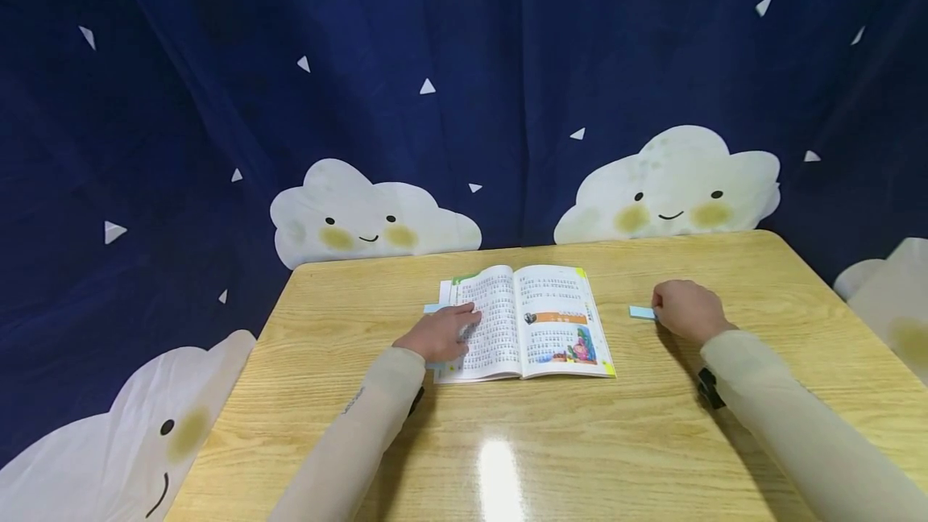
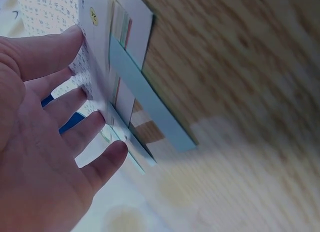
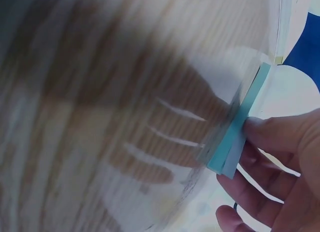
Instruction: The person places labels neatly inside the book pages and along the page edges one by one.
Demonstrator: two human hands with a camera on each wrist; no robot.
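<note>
An open book (image 1: 553,296) with printed text and a colour picture lies on the table. My left hand (image 1: 438,334) rests on its left page, fingers spread and fairly straight in the left wrist view. Light blue paper strips (image 2: 150,100) stick out from the book's left edge, beside that hand. To the right of the book, my right hand (image 1: 689,311) pinches another light blue paper strip (image 3: 240,122) between thumb and fingers, close over the tabletop. Its free end points left toward the book.
The wooden table (image 1: 341,296) reaches back to a dark blue curtain (image 1: 464,47) with white clouds and triangles. A bright light reflection shows on the table's front part. Dark wrist straps (image 1: 710,387) sit at the sleeves.
</note>
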